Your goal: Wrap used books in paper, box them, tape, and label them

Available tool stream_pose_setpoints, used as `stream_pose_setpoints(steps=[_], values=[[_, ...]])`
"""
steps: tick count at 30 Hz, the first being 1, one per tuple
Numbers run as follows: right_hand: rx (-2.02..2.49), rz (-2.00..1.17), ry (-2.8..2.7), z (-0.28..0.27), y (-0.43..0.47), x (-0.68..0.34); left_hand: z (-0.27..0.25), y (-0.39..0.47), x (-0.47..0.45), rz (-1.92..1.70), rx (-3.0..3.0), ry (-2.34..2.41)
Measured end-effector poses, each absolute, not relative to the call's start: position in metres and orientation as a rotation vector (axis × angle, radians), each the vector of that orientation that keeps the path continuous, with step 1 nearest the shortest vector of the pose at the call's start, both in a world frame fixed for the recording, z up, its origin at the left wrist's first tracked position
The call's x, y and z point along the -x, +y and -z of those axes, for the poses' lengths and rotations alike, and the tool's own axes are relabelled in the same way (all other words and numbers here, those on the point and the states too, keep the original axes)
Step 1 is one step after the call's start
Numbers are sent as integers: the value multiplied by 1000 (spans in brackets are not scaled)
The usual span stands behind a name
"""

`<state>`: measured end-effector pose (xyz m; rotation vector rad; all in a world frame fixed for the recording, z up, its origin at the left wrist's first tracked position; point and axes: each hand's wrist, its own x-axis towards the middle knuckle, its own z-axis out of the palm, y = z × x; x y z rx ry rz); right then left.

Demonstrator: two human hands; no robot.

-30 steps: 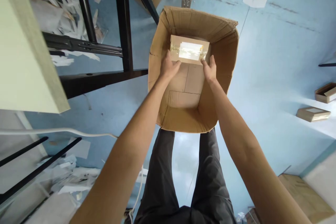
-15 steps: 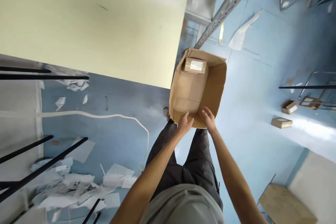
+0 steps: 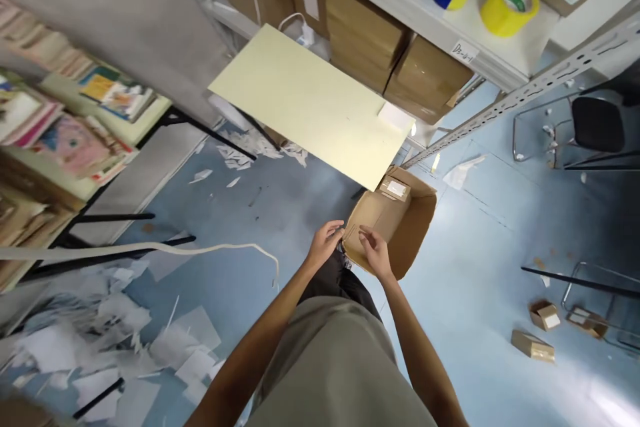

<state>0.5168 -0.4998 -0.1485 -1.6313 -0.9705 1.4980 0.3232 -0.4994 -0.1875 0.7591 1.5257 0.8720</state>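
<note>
An open-topped cardboard box [image 3: 417, 240] stands low in front of me, close to the corner of the pale yellow tabletop [image 3: 320, 107]. Inside, at its far end, lies a small taped carton [image 3: 395, 188] with a white label. My left hand [image 3: 325, 243] is just left of the box's near corner, fingers loosely bent and apart, holding nothing. Over the near part of the box is my right hand [image 3: 375, 250], its fingers slightly curled and nothing visible in them. Whether either hand touches the rim I cannot tell.
A metal shelf [image 3: 500, 67] above holds a yellow tape roll [image 3: 510, 7] and large cartons [image 3: 365, 27]. Books [image 3: 75, 140] are stacked at left. Paper scraps [image 3: 115, 327] and a pale cable [image 3: 200, 250] are at lower left. Small boxes [image 3: 533, 345] lie at right.
Both hands have come off the box's near rim and moved up and leftward. My view has tilted up and turned, showing the shelf and books. The small carton is still inside the box.
</note>
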Motion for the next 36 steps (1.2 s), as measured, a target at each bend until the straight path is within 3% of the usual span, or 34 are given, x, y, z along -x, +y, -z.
stream_pose_setpoints(steps=[11, 20, 26, 36], values=[[1295, -1652, -1325, 59, -484, -435, 95, -542, -215, -1453, -611, 1664], [1253, -1562, -1444, 12, -418, -262, 40, -499, -33, -1661, -696, 1602], [1186, -1615, -1515, 4, -384, -129, 25, -493, 95, -1783, -637, 1700], [1066, -1878, -1698, 34, -300, 46, 38, -467, 206, -1950, -325, 1902]])
